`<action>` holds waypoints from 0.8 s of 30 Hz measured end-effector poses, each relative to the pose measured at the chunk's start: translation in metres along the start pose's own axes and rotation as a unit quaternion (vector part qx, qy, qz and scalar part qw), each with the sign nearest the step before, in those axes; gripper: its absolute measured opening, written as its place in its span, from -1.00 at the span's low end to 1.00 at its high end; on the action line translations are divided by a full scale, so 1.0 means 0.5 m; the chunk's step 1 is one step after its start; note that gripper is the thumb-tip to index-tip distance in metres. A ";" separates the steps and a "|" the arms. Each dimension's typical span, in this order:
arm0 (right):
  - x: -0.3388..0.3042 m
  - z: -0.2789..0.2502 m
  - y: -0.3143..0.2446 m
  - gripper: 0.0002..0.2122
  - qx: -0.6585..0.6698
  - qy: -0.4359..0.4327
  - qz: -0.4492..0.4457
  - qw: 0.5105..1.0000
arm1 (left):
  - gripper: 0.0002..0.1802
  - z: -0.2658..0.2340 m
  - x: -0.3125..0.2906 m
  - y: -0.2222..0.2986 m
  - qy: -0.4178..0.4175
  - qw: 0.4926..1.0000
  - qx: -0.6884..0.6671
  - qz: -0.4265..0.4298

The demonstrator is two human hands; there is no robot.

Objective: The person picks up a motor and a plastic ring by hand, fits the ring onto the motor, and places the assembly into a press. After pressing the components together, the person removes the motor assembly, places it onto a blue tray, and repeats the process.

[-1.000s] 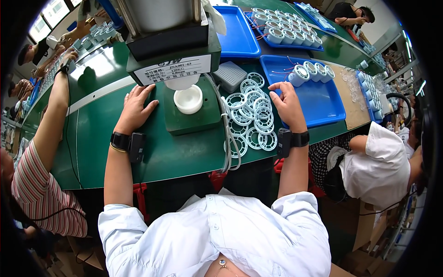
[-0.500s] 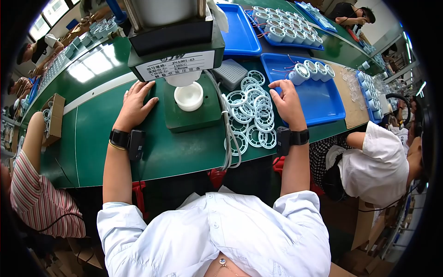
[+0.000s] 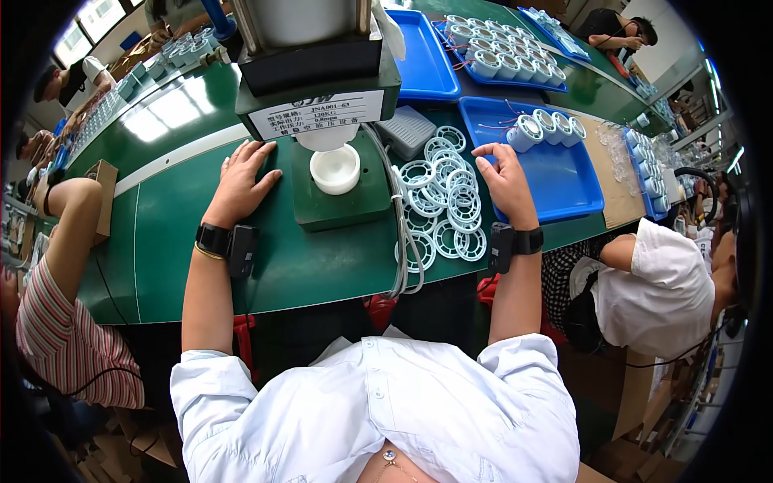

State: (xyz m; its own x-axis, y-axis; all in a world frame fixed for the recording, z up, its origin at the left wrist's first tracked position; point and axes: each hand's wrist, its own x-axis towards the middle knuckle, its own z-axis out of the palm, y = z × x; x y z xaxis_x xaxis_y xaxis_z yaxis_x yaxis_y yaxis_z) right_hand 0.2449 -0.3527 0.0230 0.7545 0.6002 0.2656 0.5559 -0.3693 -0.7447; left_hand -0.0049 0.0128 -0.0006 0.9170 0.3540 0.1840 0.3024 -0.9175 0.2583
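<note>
Left hand point(image 3: 240, 185) lies on the green tabletop point(image 3: 290, 270), fingers spread and empty, near the press's white cup point(image 3: 335, 171). Right hand point(image 3: 510, 185), fingers loosely bent, nothing gripped, is at the blue tray's point(image 3: 564, 183) edge, beside the loose pale-blue slotted rings point(image 3: 436, 193).

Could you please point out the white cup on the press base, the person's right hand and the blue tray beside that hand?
White cup point(image 3: 335, 170): head view, on the inside of its hollow.
Right hand point(image 3: 509, 183): head view, on the back of the hand.
Blue tray point(image 3: 561, 179): head view, on a bare part of its floor.
</note>
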 end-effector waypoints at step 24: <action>0.002 0.000 -0.001 -0.86 -0.009 -0.012 -0.015 1.000 | -0.37 -0.010 -0.009 0.011 -0.009 1.000 -0.015 -0.026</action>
State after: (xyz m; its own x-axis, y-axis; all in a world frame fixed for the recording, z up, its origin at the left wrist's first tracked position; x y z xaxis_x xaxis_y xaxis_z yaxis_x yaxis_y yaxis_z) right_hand 0.2454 -0.3519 0.0235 0.7288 0.6281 0.2728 0.5848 -0.3635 -0.7252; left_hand -0.0085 0.0072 0.0048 0.9049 0.3971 0.1533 0.3417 -0.8924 0.2947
